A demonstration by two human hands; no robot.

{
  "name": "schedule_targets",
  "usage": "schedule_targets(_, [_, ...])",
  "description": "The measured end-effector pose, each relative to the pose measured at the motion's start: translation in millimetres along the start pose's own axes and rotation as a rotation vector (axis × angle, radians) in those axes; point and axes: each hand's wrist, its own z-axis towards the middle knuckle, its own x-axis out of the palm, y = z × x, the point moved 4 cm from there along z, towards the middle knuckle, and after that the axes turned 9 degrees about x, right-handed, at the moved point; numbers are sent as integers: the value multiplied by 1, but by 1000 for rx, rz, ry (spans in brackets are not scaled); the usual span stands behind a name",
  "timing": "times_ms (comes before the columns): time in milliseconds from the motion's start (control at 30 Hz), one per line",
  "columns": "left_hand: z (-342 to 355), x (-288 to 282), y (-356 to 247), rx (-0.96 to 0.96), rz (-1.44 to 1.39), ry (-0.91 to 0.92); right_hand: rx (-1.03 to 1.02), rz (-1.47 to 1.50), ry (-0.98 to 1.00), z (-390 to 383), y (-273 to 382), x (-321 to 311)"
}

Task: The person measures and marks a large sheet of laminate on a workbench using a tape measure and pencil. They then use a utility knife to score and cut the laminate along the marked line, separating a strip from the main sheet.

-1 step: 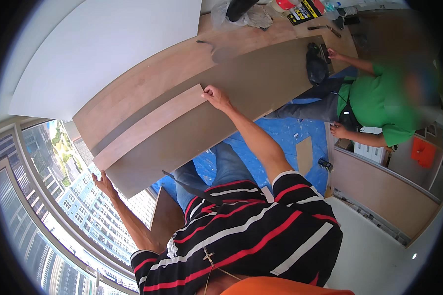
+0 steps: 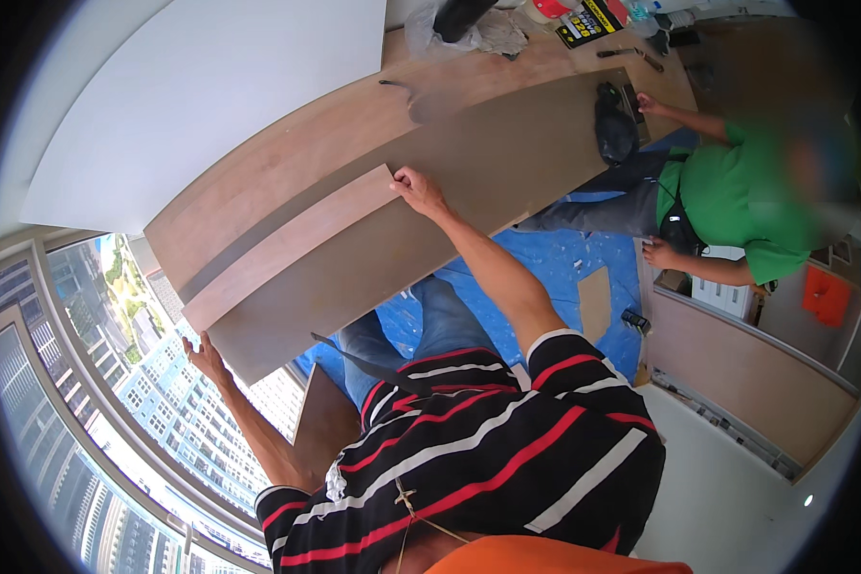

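A long, pale wooden strip (image 2: 292,244) lies lengthwise on a large brown board (image 2: 469,163). My right hand (image 2: 419,188) pinches the strip's right end between thumb and curled fingers. At the other end, my left hand (image 2: 206,360) is beside the board's left edge, its fingers apart and the fingertips at the strip's corner. Whether those fingertips press on the strip or the board beneath is too small to make out. A darker band of the board shows along the strip's far side.
The brown board rests on a wooden worktop (image 2: 249,163). Across it, a co-worker in a green shirt (image 2: 746,206) has one hand near a black tool (image 2: 614,129). Blue sheeting (image 2: 555,253) covers the floor. Windows (image 2: 115,354) line my left; a large white panel (image 2: 201,105) stands behind.
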Motion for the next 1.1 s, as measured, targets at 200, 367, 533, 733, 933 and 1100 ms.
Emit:
schedule_targets(200, [-92, 42, -52, 38, 44, 45, -131, 201, -171, -39, -29, -43])
schedule_targets(367, [-149, 100, -93, 111, 62, 196, -102, 208, -228, -110, -118, -94])
schedule_targets(533, [-195, 189, -161, 299, 116, 487, 234, 201, -157, -196, -269, -123])
schedule_targets(733, [-289, 300, -259, 639, 262, 913, 643, 169, -160, -291, -426, -103])
schedule_targets(933, [-447, 357, -305, 1039, 353, 1268, 516, 318, -146, -381, -490, -21])
schedule_targets(1100, [-550, 357, -276, 1108, 398, 1410, 380, 478, 2, -466, -545, -7])
